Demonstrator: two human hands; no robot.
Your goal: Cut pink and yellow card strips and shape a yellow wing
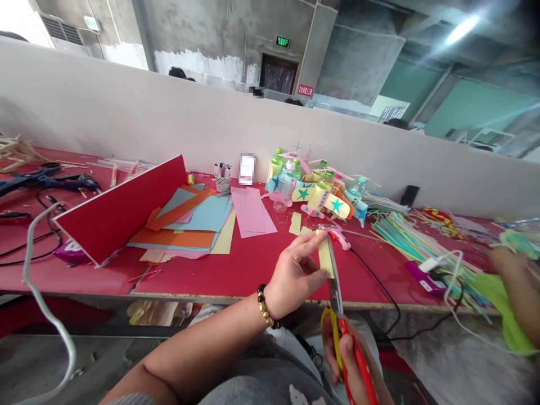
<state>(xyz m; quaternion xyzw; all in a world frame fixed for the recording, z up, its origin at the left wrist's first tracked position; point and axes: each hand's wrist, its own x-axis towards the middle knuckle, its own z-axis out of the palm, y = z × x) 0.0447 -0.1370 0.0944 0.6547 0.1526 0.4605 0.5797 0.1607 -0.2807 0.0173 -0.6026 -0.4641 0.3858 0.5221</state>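
Note:
My left hand point(297, 273), with a beaded bracelet at the wrist, pinches a small strip of pale yellow paper point(325, 256) between thumb and fingers. A pair of scissors point(342, 332) with one red and one yellow handle is gripped in my right hand point(356, 360). Their blades lie along the right edge of the strip. Just beyond my fingers, a pink glue gun point(338, 237) rests on the red table. Small yellow paper pieces point(295, 223) lie behind my left hand.
Coloured paper sheets point(198, 219) and a leaning red board point(126, 208) are on the left. Bottle planes point(320, 197) stand at the back beside a pen cup point(223, 180) and a phone point(247, 169). Paper strips point(400, 239) and a purple power strip point(426, 278) lie right, near another person's arm point(517, 287).

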